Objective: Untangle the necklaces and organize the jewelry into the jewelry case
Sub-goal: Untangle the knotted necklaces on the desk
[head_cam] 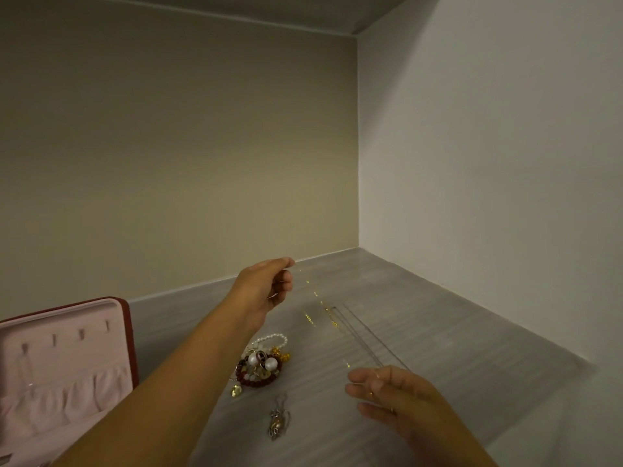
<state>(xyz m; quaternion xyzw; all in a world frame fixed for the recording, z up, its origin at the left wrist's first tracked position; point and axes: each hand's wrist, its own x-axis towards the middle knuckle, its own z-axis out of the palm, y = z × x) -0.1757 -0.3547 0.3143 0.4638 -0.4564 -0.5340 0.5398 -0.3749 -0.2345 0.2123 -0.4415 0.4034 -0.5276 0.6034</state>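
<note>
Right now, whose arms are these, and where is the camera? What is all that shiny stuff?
There is no machine here, just a person's two bare arms. The camera sits on the person's head, so you see what they see. The left hand pinches a thin gold chain. The right hand pinches a silver chain. The chains meet between the hands, above a grey table. On it lie a pile of beads and pearls and a silver pendant. On the left is an open pink case.
</note>
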